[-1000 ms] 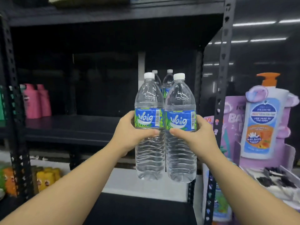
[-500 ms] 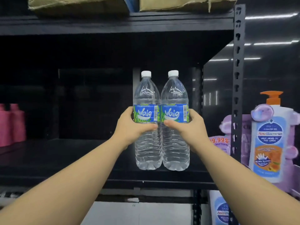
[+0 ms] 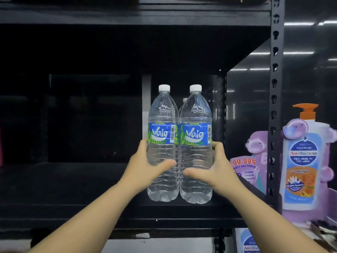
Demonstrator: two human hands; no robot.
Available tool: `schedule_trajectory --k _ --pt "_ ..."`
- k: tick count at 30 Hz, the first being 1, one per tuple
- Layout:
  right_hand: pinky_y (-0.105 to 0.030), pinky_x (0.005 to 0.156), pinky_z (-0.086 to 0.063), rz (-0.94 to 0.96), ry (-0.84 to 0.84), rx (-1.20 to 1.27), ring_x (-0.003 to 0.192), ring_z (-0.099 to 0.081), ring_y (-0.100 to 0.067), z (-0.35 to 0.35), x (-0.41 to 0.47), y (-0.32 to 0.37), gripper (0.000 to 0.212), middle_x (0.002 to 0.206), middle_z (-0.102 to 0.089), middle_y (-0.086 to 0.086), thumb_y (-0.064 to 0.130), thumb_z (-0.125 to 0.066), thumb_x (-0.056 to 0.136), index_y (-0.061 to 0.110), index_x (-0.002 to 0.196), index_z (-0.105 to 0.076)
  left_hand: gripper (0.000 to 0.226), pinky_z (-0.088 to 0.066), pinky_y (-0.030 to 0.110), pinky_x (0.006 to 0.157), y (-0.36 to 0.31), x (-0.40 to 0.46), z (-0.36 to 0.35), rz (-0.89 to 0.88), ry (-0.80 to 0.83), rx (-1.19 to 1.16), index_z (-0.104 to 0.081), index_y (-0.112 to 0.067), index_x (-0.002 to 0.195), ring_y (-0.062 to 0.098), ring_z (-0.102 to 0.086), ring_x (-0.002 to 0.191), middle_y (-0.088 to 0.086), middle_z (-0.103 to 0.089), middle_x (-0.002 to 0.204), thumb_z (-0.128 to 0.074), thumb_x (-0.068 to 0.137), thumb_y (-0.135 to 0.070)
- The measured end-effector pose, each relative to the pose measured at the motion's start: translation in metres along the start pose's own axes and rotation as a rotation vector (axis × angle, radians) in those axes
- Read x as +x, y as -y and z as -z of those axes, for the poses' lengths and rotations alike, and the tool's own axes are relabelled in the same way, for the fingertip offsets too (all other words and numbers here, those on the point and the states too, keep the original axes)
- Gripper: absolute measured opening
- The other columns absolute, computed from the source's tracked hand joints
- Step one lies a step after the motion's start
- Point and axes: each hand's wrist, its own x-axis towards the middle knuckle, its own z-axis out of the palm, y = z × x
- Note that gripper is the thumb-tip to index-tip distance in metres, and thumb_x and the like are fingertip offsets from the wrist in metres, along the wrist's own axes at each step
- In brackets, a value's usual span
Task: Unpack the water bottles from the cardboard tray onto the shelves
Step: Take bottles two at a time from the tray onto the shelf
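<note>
left hand (image 3: 144, 167): gripping the left water bottle (image 3: 162, 143) low on its body, thumb crossing the front, fingers (image 3: 144, 143) wrapping round the far side just under the label.
right hand (image 3: 217, 170): gripping the right water bottle (image 3: 196, 145) the same way, thumb across the front, fingers (image 3: 218, 146) curling round its outer side.
bottles: standing upright, pressing side by side between the two hands, bases looking level with the shelf (image 3: 73, 181) below the fingers; actual contact with it not clear.
behind the fingers: a further bottle cap (image 3: 184, 100) peeking between the two necks, deeper on the shelf.
step in hand: judging by this, setting the pair down and sliding it back.
doing it well: keeping both bottles vertical and pressed together, lowering until the bases are sitting flat, nudging back without knocking the bottle behind, loosening both grips only once nothing is rocking.
risk: soft ribbed walls probably giving under a hard squeeze; a tilted base likely tipping the neighbour.
surface: dark, flat metal shelving, glossy, dim.
room: perforated black upright (image 3: 275, 106) right of the right fingers; beyond it a purple display with a pump soap bottle (image 3: 302, 161); another shelf board (image 3: 127, 13) overhead.
cardboard tray: not in view.
</note>
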Motion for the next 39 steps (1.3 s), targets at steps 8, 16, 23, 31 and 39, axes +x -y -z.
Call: schedule_trajectory --k 8,16,23,31,39 --pt "-0.030 0.097 -0.055 0.053 -0.072 0.018 0.109 -0.069 0.004 -0.008 -0.022 -0.011 0.094 0.121 -0.071 0.019 0.030 -0.100 0.063 0.043 0.139 -0.046 0.110 -0.052 0.027 0.096 0.013 -0.016 -0.008 0.030 0.062 0.007 -0.019 -0.047 0.147 -0.011 -0.066 0.108 -0.023 -0.067 0.125 -0.093 0.066 -0.049" --pt "-0.026 0.098 -0.053 0.064 -0.082 -0.066 0.119 -0.062 0.002 -0.009 -0.030 -0.015 0.102 0.135 -0.060 0.017 0.034 -0.095 0.057 0.046 0.143 -0.042 0.110 -0.042 0.029 0.110 0.021 -0.021 -0.007 -0.005 0.051 0.030 -0.021 -0.057 0.153 -0.018 -0.047 0.127 -0.022 -0.050 0.144 -0.092 0.069 -0.045" --pt "-0.013 0.075 -0.048 -0.096 -0.168 -0.103 0.089 -0.067 0.010 -0.008 -0.018 -0.021 0.083 0.108 -0.068 0.015 0.025 -0.095 0.060 0.032 0.126 -0.045 0.088 -0.049 0.020 0.080 0.029 -0.016 -0.005 0.152 -0.046 -0.006 -0.041 -0.041 0.138 -0.002 -0.067 0.102 -0.016 -0.066 0.118 -0.095 0.069 -0.041" --pt "-0.016 0.066 -0.043 -0.243 -0.152 -0.222 0.093 -0.067 -0.007 -0.004 0.010 -0.032 0.066 0.093 -0.066 0.019 0.033 -0.096 0.066 0.023 0.114 -0.052 0.073 -0.052 0.026 0.080 0.044 0.013 -0.005 0.270 -0.015 0.051 -0.051 -0.034 0.125 0.003 -0.068 0.102 -0.014 -0.070 0.113 -0.095 0.068 -0.045" --pt "-0.023 0.062 -0.043 -0.309 -0.055 -0.316 0.089 -0.065 -0.011 -0.014 0.038 -0.031 0.070 0.105 -0.069 0.006 0.039 -0.097 0.065 0.020 0.115 -0.052 0.078 -0.055 0.040 0.098 0.056 0.047 -0.013 0.316 0.045 0.147 -0.049 -0.036 0.120 0.015 -0.069 0.107 -0.009 -0.070 0.118 -0.097 0.060 -0.051"
